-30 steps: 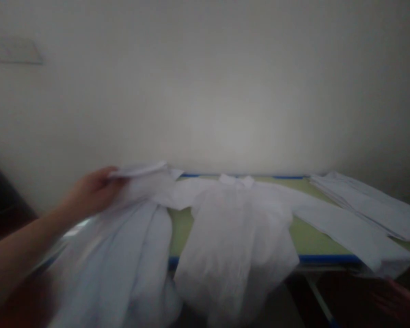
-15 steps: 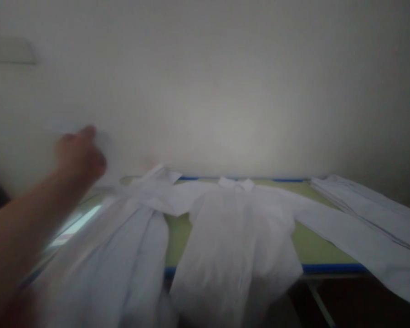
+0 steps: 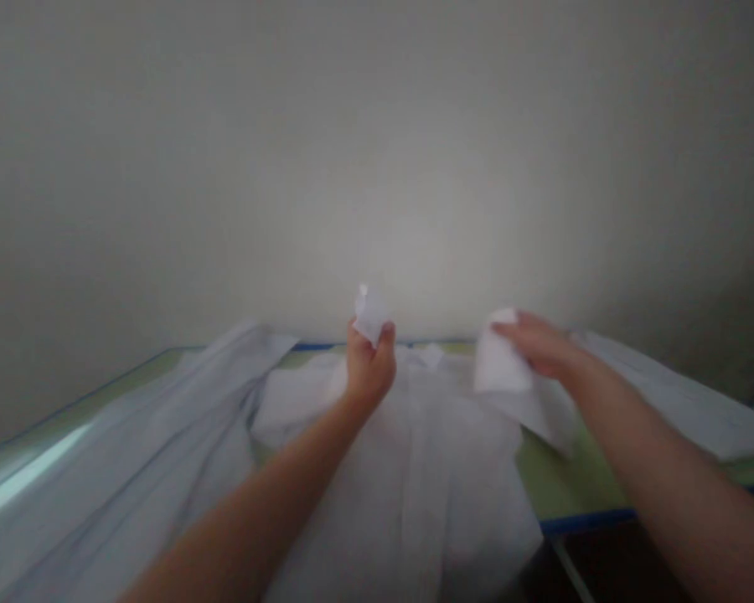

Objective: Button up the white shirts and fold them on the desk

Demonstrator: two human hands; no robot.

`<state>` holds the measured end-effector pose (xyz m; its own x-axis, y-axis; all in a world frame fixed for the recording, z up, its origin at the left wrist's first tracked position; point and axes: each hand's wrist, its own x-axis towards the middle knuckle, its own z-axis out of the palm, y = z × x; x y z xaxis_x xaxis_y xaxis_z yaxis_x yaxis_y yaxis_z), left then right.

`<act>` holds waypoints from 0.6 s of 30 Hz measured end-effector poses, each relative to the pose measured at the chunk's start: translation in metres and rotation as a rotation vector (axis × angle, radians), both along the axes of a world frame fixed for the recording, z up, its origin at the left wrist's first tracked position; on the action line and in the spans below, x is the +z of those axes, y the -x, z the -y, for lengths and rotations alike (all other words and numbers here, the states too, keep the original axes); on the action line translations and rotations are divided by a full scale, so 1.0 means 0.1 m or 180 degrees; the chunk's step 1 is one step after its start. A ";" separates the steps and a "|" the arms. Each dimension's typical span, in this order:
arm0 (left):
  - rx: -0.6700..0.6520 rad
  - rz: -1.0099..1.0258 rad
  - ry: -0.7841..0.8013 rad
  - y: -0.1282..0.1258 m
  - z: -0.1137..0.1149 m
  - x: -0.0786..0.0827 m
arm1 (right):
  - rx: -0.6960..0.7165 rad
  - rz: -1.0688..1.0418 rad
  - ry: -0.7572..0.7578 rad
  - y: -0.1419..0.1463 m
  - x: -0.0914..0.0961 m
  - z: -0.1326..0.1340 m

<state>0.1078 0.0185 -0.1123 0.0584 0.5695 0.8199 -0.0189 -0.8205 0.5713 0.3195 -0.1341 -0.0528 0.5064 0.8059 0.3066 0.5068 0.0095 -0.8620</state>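
Observation:
A white shirt (image 3: 415,469) lies spread on a green table (image 3: 559,477), its body hanging over the near blue edge. My left hand (image 3: 369,368) is closed round the end of a white sleeve, raised above the shirt's collar area. My right hand (image 3: 540,345) is closed on the other sleeve's end (image 3: 499,364), lifted just right of the collar. Both sleeves are drawn inward over the shirt. The picture is blurred.
More white garments (image 3: 131,477) are heaped on the left of the table and hang off it. A folded stack of white cloth (image 3: 679,402) lies at the right. A plain pale wall (image 3: 377,151) stands directly behind the table.
My left hand left the garment pile at the left and now grips a sleeve over the middle shirt. My right hand came into view holding the other sleeve. The camera shifted closer.

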 end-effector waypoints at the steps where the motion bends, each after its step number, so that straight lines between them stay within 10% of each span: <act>1: -0.0096 -0.0038 0.0183 -0.02 -0.04 -0.13 | 0.0127 0.0091 0.0305 0.12 -0.10 -0.27; 4: -0.0258 -0.0124 0.0469 0.04 -0.13 -0.37 | 0.0059 0.0558 0.0761 0.51 -0.51 -0.86; 8: -0.0273 -0.0281 0.0508 0.16 -0.20 -0.38 | 0.1064 -0.0380 0.1077 0.78 -0.93 -1.23; 18: -0.0052 -0.1405 -0.0744 0.25 -0.09 -0.24 | 0.2158 -0.1521 -0.0862 0.72 -1.01 -1.16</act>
<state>0.0833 0.0280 -0.1364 0.4359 0.3697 0.8205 0.1693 -0.9291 0.3287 0.2479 -0.0185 -0.1540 0.0674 0.9102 0.4085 -0.0978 0.4135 -0.9052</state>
